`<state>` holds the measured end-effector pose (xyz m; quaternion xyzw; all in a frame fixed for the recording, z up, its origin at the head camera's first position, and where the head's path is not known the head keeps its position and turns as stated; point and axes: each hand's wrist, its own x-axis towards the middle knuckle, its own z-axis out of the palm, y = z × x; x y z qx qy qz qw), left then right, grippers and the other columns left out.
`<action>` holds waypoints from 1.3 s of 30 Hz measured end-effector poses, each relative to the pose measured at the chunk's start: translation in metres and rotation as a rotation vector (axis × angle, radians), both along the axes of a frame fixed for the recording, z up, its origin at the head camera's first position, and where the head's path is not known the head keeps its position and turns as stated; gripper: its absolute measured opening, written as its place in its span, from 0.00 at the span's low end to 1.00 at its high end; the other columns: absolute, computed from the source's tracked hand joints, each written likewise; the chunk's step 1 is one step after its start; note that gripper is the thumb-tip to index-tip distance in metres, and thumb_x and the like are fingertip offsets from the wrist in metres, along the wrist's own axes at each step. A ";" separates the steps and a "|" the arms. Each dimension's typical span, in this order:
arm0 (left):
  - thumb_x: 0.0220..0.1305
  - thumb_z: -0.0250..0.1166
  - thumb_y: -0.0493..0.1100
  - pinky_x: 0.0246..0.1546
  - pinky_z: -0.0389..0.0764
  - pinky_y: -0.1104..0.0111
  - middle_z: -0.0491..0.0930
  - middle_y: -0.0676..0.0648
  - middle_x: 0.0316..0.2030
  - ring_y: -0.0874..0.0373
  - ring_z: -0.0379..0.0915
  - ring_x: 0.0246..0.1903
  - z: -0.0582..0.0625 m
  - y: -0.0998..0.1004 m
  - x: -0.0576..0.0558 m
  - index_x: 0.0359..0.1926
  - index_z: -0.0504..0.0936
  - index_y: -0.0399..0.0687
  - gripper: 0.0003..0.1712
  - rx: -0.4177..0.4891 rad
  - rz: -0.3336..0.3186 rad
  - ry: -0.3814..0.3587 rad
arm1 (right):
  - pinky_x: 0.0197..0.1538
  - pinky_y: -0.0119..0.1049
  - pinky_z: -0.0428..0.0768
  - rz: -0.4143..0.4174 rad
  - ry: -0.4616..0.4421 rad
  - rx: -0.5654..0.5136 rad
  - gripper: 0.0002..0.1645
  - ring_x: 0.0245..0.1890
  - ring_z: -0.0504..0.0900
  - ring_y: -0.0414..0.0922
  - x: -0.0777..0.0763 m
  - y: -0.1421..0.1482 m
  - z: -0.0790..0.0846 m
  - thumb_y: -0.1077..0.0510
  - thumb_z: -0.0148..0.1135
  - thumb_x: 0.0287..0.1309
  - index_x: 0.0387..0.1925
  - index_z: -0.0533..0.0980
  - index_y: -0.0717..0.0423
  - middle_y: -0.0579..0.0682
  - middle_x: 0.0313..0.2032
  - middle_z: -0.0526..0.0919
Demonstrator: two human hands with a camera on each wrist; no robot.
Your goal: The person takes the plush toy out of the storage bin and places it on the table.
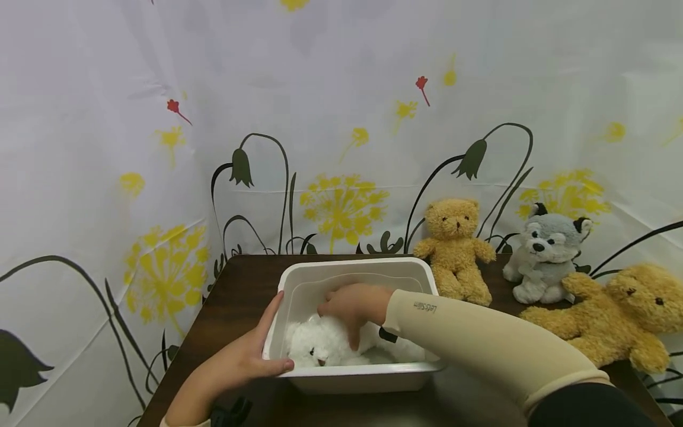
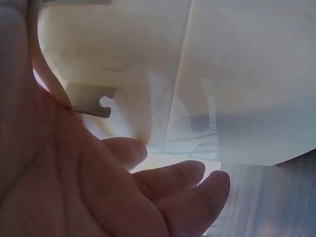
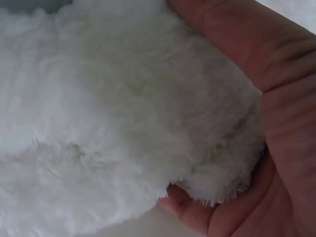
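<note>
A white plastic bin (image 1: pixel 368 370) stands on the table. My left hand (image 1: pixel 248 353) grips its left front corner, the thumb over the front rim and the fingers along the left side; in the left wrist view the palm (image 2: pixel 84 173) faces the bin's outer wall (image 2: pixel 256 74). Inside the bin lies a white plush toy (image 1: pixel 320 344), its face towards the front. My right hand (image 1: pixel 357 305) reaches down into the bin and holds the toy's body. In the right wrist view, thumb and fingers curl round the white fur (image 3: pixel 123 113).
Right of the bin, a tan teddy bear (image 1: pixel 456 249) sits upright near a grey husky plush (image 1: pixel 549 255). Another tan teddy bear (image 1: pixel 613 320) leans at the table's right edge. The dark wooden table (image 1: pixel 235 296) ends at a printed curtain (image 1: pixel 341 118).
</note>
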<state>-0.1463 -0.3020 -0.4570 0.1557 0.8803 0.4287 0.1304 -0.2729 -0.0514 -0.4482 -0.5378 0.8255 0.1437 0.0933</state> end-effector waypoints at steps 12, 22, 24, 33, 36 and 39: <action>0.55 0.76 0.53 0.52 0.77 0.70 0.61 0.39 0.73 0.51 0.73 0.57 0.002 0.001 0.000 0.80 0.27 0.74 0.72 0.004 0.004 0.009 | 0.42 0.34 0.78 0.040 0.056 -0.009 0.47 0.38 0.74 0.39 0.001 -0.002 -0.006 0.40 0.88 0.25 0.51 0.72 0.34 0.41 0.38 0.75; 0.56 0.76 0.53 0.52 0.77 0.70 0.60 0.38 0.74 0.50 0.73 0.58 0.001 -0.001 0.002 0.80 0.27 0.70 0.72 0.008 -0.011 0.025 | 0.39 0.38 0.80 0.073 0.140 -0.033 0.45 0.40 0.78 0.39 0.002 0.001 0.003 0.38 0.84 0.31 0.55 0.72 0.31 0.38 0.39 0.79; 0.56 0.76 0.54 0.53 0.76 0.70 0.59 0.40 0.74 0.51 0.72 0.59 0.001 -0.002 0.002 0.80 0.27 0.71 0.72 0.001 -0.006 0.028 | 0.39 0.40 0.81 0.048 0.152 -0.068 0.45 0.42 0.79 0.40 0.001 0.005 0.009 0.38 0.83 0.31 0.55 0.72 0.31 0.39 0.42 0.80; 0.55 0.77 0.58 0.55 0.76 0.66 0.56 0.44 0.76 0.53 0.73 0.59 0.002 -0.004 -0.003 0.79 0.26 0.78 0.72 -0.032 0.001 0.052 | 0.34 0.42 0.80 -0.139 0.083 -0.417 0.49 0.38 0.81 0.42 -0.010 0.040 0.051 0.34 0.82 0.34 0.62 0.70 0.29 0.39 0.46 0.78; 0.55 0.76 0.60 0.57 0.76 0.60 0.60 0.42 0.74 0.53 0.73 0.60 0.003 -0.007 -0.004 0.78 0.25 0.81 0.72 -0.075 0.020 0.070 | 0.35 0.42 0.81 -0.215 0.070 -0.583 0.52 0.40 0.82 0.44 -0.011 0.054 0.073 0.35 0.82 0.37 0.66 0.68 0.32 0.40 0.48 0.79; 0.55 0.76 0.59 0.54 0.77 0.58 0.65 0.40 0.70 0.52 0.75 0.55 0.003 -0.011 -0.006 0.78 0.26 0.79 0.72 -0.072 0.038 0.058 | 0.40 0.45 0.83 -0.318 0.085 -0.796 0.54 0.42 0.83 0.47 -0.011 0.069 0.098 0.38 0.83 0.38 0.68 0.67 0.39 0.45 0.50 0.82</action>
